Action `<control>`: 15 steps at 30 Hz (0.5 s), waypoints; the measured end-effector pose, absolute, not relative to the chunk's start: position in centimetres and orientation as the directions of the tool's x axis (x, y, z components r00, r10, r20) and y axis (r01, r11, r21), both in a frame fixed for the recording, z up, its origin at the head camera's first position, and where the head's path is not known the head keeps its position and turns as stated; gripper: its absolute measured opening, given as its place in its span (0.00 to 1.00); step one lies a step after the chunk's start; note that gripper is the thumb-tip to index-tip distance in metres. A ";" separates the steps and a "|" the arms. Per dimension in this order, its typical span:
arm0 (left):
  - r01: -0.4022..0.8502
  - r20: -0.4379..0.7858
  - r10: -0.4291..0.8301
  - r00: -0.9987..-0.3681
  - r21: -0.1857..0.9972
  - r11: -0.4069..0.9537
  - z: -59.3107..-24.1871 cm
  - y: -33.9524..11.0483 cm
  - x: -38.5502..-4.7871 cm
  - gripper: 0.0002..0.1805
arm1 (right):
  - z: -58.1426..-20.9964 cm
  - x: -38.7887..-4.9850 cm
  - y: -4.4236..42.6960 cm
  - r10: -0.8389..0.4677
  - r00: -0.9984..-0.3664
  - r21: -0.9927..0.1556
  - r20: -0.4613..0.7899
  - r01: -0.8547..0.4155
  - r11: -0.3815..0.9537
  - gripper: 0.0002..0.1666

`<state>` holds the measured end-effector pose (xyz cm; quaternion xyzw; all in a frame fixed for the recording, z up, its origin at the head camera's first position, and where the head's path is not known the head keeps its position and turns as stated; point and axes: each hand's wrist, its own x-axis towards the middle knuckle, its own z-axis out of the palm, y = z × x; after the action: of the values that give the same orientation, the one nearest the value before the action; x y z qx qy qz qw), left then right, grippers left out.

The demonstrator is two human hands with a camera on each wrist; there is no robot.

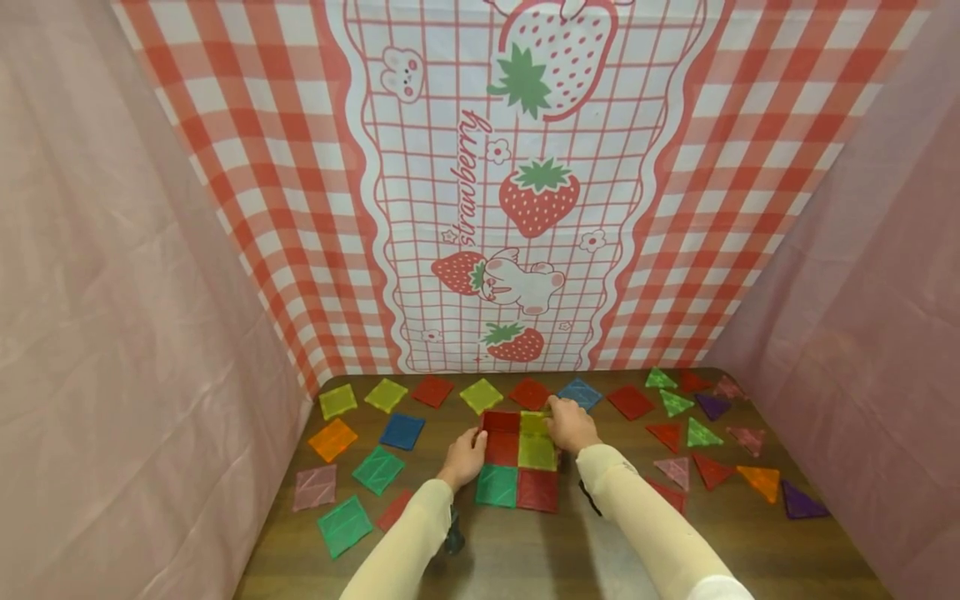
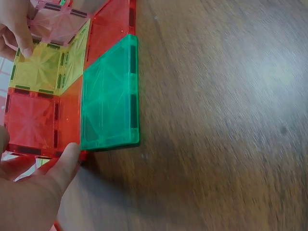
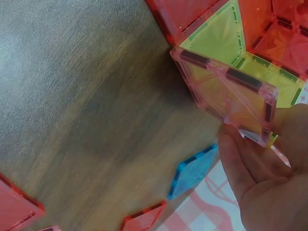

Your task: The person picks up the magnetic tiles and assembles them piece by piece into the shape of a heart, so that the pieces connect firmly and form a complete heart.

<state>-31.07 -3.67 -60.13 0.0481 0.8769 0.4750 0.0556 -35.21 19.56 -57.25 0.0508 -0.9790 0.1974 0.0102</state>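
A cloth-walled nook round a wood-grain surface (image 1: 517, 546), homely in look.
Beyond the far edge of the surface hangs a cloth (image 1: 540, 200) in red and white checks, its middle panel printed with strawberries, flowers, white rabbit-like figures and the sideways word "strawberry". Along the left of the surface runs a plain pale pink curtain (image 1: 150, 333), softly creased; along its right, a matching pink drape (image 1: 847, 317). Together they close off three sides, hiding the room beyond, so whether this stands in a home or a studio cannot be told. Coloured see-through play tiles (image 1: 345, 527) spread over the surface give it the air of a play corner.
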 end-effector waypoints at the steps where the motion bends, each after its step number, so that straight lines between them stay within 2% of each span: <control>1: 0.033 -0.049 0.134 -0.990 0.838 0.545 -60.1 -3.5 -31.1 0.26 | -57.2 -35.2 19.8 -0.091 -0.995 -0.395 0.040 -0.100 0.913 0.15; 10: 0.051 -0.054 0.180 -0.982 0.845 0.533 -60.0 -3.2 -31.2 0.27 | -57.3 -35.0 21.1 -0.078 -0.995 -0.511 0.061 -0.098 0.854 0.15; 15: 0.108 -0.049 0.237 -0.970 0.787 0.607 -59.2 -5.1 -30.9 0.27 | -57.6 -34.9 21.9 -0.098 -0.993 -0.591 0.070 -0.120 0.798 0.16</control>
<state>-30.95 -5.10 -59.24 0.0967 0.8934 0.4323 0.0744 -34.86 21.86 -57.64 0.0577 -0.9479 0.3128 0.0176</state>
